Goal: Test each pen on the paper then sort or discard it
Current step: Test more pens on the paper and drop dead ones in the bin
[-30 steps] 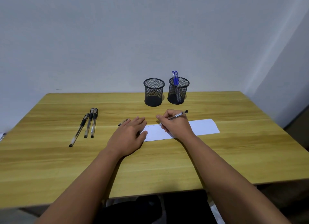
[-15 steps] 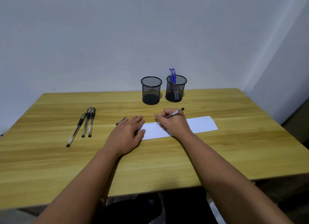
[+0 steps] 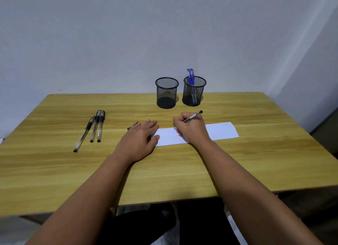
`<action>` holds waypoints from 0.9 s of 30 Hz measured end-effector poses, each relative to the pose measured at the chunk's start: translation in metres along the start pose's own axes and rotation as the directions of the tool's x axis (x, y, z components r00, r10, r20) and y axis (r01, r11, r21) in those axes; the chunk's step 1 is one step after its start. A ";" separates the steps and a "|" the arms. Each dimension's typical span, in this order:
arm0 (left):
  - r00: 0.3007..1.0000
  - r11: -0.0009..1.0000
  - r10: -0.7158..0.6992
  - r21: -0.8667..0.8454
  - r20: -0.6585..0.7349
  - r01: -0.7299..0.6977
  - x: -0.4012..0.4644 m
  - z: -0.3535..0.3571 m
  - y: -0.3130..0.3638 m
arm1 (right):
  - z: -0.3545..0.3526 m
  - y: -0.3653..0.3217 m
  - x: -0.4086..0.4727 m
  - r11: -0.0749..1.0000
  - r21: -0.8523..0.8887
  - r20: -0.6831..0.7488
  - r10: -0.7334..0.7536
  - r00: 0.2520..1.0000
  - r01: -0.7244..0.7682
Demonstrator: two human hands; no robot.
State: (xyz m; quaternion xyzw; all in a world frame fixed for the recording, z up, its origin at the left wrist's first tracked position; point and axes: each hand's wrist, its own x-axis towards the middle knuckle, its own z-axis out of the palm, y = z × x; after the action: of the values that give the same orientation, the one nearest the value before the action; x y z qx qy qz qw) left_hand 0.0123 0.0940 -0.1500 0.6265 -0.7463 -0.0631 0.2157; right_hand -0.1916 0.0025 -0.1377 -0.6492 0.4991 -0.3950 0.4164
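Observation:
A white paper strip point(image 3: 221, 130) lies across the wooden table point(image 3: 54, 168). My right hand point(image 3: 192, 128) grips a black-capped pen point(image 3: 193, 115) with its tip on the paper's left part, where faint marks show. My left hand point(image 3: 139, 140) lies flat, fingers spread, pressing the paper's left end. A pen cap point(image 3: 132, 125) peeks out past its fingers. Three black pens point(image 3: 95, 126) lie side by side at the left. Two black mesh cups stand at the back: the left cup point(image 3: 166, 93) looks empty, the right cup point(image 3: 194, 91) holds two blue pens point(image 3: 190, 77).
A pale wall rises right behind the cups, with a corner at the right. The table's near edge runs just above my lap. Bare wood lies between the three pens and my left hand and to the right of the paper.
The head camera has shifted a little, so the scene sits slightly differently in view. My right hand keeps the pen on the paper and has barely moved; my left hand stays in place.

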 end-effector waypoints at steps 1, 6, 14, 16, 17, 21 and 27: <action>1.000 1.000 -0.001 0.000 0.003 0.001 0.000 0.000 0.000 | 0.000 0.000 0.000 1.000 0.006 -0.004 0.003 1.000 -0.003; 1.000 1.000 -0.006 0.006 0.006 0.006 0.000 0.000 0.001 | 0.000 0.000 0.002 1.000 -0.016 -0.016 0.024 1.000 -0.024; 1.000 1.000 0.000 0.007 0.000 0.000 0.000 0.000 0.001 | 0.000 -0.002 0.000 0.999 -0.002 -0.065 0.035 0.997 -0.035; 1.000 1.000 -0.001 0.006 0.002 0.001 0.000 0.000 0.001 | 0.000 -0.002 0.000 0.999 0.003 -0.069 0.034 0.997 -0.034; 1.000 1.000 -0.001 0.005 0.001 0.001 0.000 -0.001 0.002 | 0.000 -0.002 0.000 0.999 0.005 -0.067 0.036 0.997 -0.035; 1.000 1.000 -0.001 0.006 0.000 0.001 0.000 -0.001 0.002 | 0.000 -0.001 0.000 0.999 -0.013 -0.061 0.045 0.997 -0.046; 1.000 1.000 -0.003 0.008 0.008 0.003 0.000 -0.001 0.002 | -0.001 -0.004 -0.003 0.998 -0.046 -0.073 0.048 0.996 -0.052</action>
State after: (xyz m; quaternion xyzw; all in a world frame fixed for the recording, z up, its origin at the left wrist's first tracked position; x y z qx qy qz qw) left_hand 0.0107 0.0944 -0.1477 0.6284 -0.7464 -0.0629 0.2100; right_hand -0.1921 0.0058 -0.1342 -0.6318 0.5392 -0.3953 0.3922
